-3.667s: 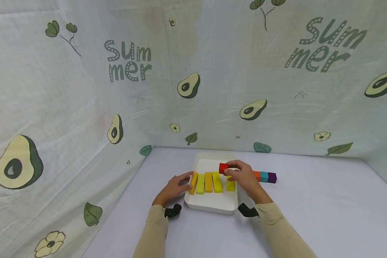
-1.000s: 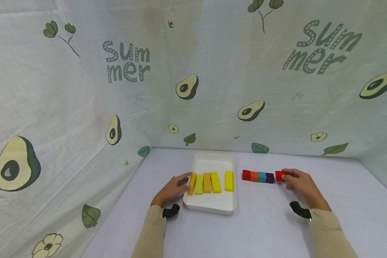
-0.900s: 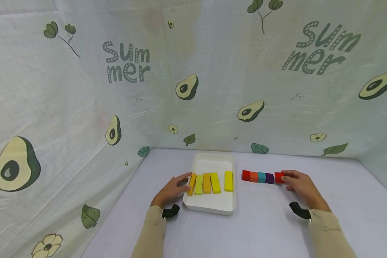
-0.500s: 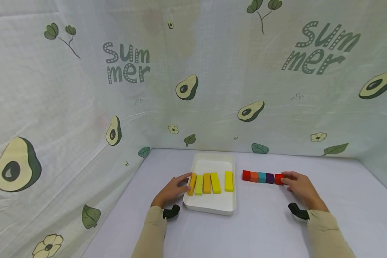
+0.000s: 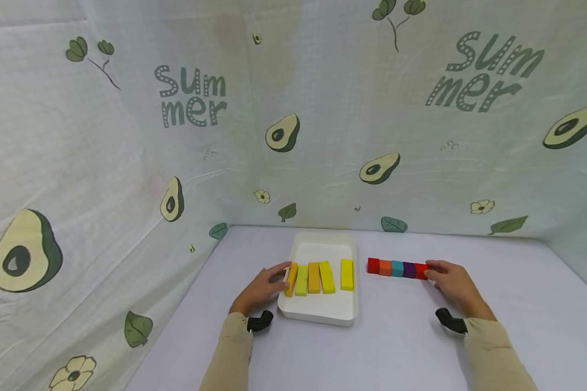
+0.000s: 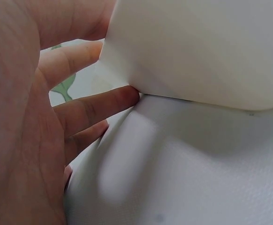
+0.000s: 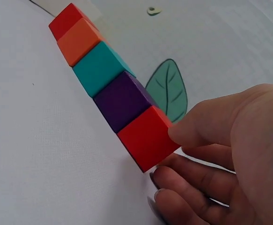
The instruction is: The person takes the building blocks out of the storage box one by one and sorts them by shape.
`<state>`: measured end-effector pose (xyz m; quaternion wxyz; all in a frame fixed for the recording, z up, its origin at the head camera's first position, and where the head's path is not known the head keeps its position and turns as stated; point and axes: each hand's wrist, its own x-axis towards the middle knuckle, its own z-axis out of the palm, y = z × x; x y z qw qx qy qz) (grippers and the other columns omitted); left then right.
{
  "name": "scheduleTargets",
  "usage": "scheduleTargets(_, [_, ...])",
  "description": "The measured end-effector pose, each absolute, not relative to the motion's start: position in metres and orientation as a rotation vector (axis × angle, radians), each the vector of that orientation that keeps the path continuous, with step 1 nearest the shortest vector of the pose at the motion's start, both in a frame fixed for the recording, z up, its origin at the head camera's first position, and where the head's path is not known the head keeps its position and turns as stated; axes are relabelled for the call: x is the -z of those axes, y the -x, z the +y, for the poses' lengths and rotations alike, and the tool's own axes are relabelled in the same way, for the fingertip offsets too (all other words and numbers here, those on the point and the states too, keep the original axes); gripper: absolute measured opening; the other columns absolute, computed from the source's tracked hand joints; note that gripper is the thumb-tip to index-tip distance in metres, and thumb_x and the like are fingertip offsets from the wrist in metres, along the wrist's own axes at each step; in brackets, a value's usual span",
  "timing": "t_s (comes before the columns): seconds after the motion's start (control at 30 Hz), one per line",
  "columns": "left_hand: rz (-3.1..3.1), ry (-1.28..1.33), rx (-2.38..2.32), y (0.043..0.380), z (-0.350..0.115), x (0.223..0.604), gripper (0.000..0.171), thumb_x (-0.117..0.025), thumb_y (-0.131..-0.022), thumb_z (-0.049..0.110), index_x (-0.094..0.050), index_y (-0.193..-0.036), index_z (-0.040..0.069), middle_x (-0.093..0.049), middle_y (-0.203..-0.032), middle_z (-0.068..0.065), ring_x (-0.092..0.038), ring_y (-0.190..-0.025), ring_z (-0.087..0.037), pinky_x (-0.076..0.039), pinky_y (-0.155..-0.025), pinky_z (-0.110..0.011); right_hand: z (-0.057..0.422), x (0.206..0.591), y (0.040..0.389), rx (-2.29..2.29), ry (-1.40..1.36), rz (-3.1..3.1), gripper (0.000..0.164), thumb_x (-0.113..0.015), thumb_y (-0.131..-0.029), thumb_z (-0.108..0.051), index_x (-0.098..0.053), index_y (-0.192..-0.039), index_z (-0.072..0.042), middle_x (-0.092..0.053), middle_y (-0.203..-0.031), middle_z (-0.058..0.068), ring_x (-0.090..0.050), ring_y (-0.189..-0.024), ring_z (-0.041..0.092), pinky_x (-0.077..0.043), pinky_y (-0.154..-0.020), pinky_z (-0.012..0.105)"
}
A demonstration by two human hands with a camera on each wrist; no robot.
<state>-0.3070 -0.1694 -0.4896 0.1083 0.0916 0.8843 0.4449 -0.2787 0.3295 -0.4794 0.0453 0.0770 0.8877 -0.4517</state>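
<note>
Left hand (image 5: pixel 260 289) touches the side of a white tray (image 5: pixel 318 313), thumb and index finger spread along it. Tray lies right of this hand; in it, four yellow-toned bars (image 5: pixel 313 277) near the hand, one yellow bar (image 5: pixel 347 275) farther off. Right hand (image 5: pixel 456 283) has its fingertips on a red cube (image 5: pixel 421 271); leftward from that hand, in one row: purple cube (image 5: pixel 408 270), teal cube (image 5: pixel 397 269), orange cube (image 5: pixel 385 267), second red cube (image 5: pixel 373 265). White bench (image 5: pixel 396 336) beneath both hands.

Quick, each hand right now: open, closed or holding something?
Left hand: open, touching the left side of the white tray.
Right hand: holding the rightmost red cube.
</note>
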Motion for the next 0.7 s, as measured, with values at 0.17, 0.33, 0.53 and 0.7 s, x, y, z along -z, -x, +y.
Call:
scheduleTargets(0.17, [2.601, -0.259, -1.300, 0.309, -0.169, 0.490, 0.060, -0.069, -0.088, 0.051, -0.051, -0.145, 0.045, -0.048, -0.151, 0.001, -0.027, -0.147, -0.038, -0.018, -0.110, -0.074, 0.333, 0.477, 0.275, 1.488, -0.262, 2.729, 0.065, -0.048, -0.104, -0.042, -0.039, -0.150, 0.003, -0.048, -0.141, 0.031, -0.063, -0.105, 0.033, -0.056, -0.086, 0.039])
scheduleTargets(0.33, [2.607, -0.267, -1.291, 0.309, -0.170, 0.491, 0.060, -0.068, -0.089, 0.052, -0.050, -0.145, 0.045, -0.048, -0.151, 0.000, -0.030, -0.145, -0.037, -0.021, -0.110, -0.073, 0.329, 0.473, 0.276, 1.680, -0.321, 2.828, 0.054, -0.047, -0.105, -0.034, -0.049, -0.142, 0.004, -0.059, -0.129, 0.028, -0.065, -0.090, 0.009, -0.056, -0.068, 0.020])
scheduleTargets(0.53, [2.607, -0.255, -1.288, 0.308, -0.172, 0.491, 0.060, -0.069, -0.089, 0.051, -0.050, -0.146, 0.044, -0.049, -0.150, -0.001, -0.030, -0.145, -0.036, -0.020, -0.110, -0.072, 0.313, 0.462, 0.277, 1.811, -0.318, 2.789, 0.054, -0.048, -0.105, -0.037, -0.050, -0.143, 0.002, -0.059, -0.131, 0.026, -0.064, -0.089, 0.002, -0.056, -0.071, 0.018])
scheduleTargets(0.7, [2.592, -0.260, -1.297, 0.308, -0.172, 0.491, 0.061, -0.069, -0.088, 0.052, -0.049, -0.146, 0.045, -0.050, -0.149, -0.001, -0.031, -0.144, -0.036, -0.021, -0.110, -0.073, 0.293, 0.449, 0.278, 1.797, -0.295, 2.716, 0.055, -0.047, -0.105, -0.040, -0.048, -0.146, -0.002, -0.058, -0.134, 0.022, -0.062, -0.103, 0.019, -0.055, -0.076, 0.018])
